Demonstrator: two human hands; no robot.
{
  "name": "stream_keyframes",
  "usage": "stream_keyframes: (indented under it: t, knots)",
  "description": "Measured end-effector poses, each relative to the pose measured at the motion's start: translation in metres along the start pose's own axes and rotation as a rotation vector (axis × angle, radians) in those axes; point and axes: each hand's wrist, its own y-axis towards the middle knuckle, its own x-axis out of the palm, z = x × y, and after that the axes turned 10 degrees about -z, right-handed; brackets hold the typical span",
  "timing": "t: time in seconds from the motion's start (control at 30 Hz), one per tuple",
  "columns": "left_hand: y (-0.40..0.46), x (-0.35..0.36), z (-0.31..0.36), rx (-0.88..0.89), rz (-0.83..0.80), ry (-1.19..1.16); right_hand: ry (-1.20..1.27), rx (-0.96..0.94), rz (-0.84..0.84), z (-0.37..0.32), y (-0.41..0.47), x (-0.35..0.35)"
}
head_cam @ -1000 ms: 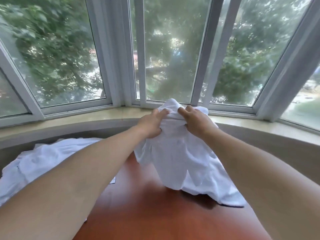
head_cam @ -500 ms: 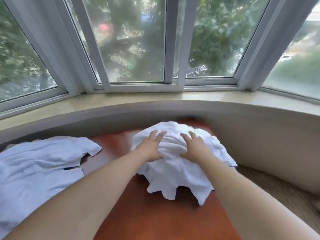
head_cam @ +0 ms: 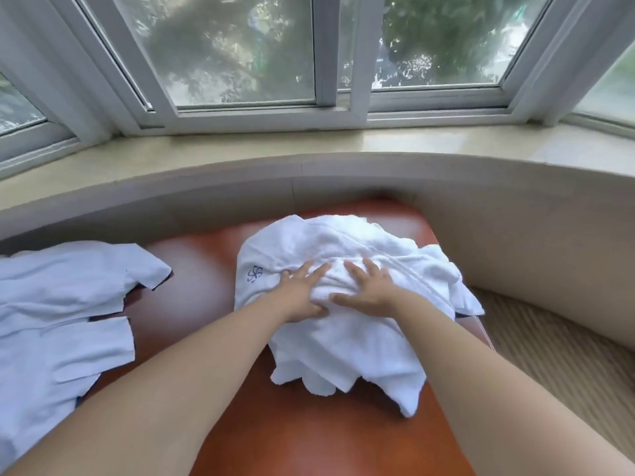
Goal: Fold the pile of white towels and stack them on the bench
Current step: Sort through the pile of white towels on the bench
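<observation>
Left grip [head_cam: 302,291]: my fingers lie flat, pressing the crumpled towel [head_cam: 347,304].
Right grip [head_cam: 369,286]: flat too, pressing beside it.
Towel: bunched on the table [head_cam: 206,280].
Other towels [head_cam: 62,314]: spread at my left.

Both my hands are flat on a bunched white towel [head_cam: 343,338], left hand [head_cam: 302,293] and right hand [head_cam: 367,286] side by side, fingers spread. Towel's on the reddish counter [head_cam: 275,424], more white towels [head_cam: 58,314] lying off left.

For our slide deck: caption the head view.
Both hands press a crumpled towel on the bench.
</observation>
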Motion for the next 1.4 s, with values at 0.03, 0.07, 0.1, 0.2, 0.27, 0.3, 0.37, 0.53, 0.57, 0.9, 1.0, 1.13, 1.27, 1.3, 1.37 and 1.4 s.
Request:
stream_keyframes:
  t: [0.03,0.07,0.1,0.2,0.27,0.3,0.37,0.53,0.57,0.9,1.0,1.13,1.27,1.3,1.37,1.4]
  knots:
    - [0.005,0.002,-0.002,-0.008,-0.007,-0.027,0.001,-0.006,-0.009,0.003,0.005,-0.006]
    - [0.011,0.004,-0.002,-0.012,-0.008,-0.042,-0.027,-0.011,-0.006,0.006,0.011,-0.011]
    - [0.016,0.006,-0.002,-0.013,-0.002,-0.041,-0.079,-0.016,0.008,0.007,0.016,-0.014]
    - [0.026,0.007,-0.002,-0.021,0.012,-0.020,-0.228,-0.023,0.057,0.004,0.029,-0.013]
    - [0.031,0.006,-0.005,-0.025,0.008,-0.035,-0.307,-0.010,0.086,0.001,0.036,-0.009]
    - [0.033,0.006,-0.006,-0.028,0.003,-0.042,-0.320,-0.003,0.096,0.000,0.039,-0.007]
    - [0.036,0.008,-0.009,-0.028,0.005,-0.043,-0.292,0.010,0.116,0.002,0.047,-0.005]
    - [0.035,0.017,-0.011,-0.034,0.009,-0.043,-0.195,0.076,0.150,0.005,0.052,0.016]
    - [0.031,0.019,-0.012,-0.026,0.009,-0.044,-0.196,0.085,0.158,0.004,0.049,0.019]
    - [-0.072,0.025,-0.063,0.012,0.115,-0.009,-0.207,0.208,0.121,-0.045,-0.014,0.035]
    - [-0.115,0.024,-0.093,-0.051,0.158,-0.016,-0.249,0.189,0.103,-0.088,-0.039,0.047]
    - [-0.186,0.023,-0.139,-0.113,0.237,-0.027,-0.412,0.033,0.069,-0.173,-0.068,0.087]
    - [-0.275,0.041,-0.203,-0.154,0.323,-0.061,-0.472,-0.089,0.086,-0.277,-0.100,0.142]
    - [-0.300,0.048,-0.222,-0.164,0.346,-0.062,-0.501,-0.106,0.086,-0.304,-0.110,0.157]
    - [-0.352,0.064,-0.261,-0.187,0.393,-0.072,-0.552,-0.131,0.074,-0.357,-0.130,0.186]
    - [-0.379,0.073,-0.282,-0.202,0.417,-0.080,-0.571,-0.143,0.066,-0.385,-0.139,0.203]
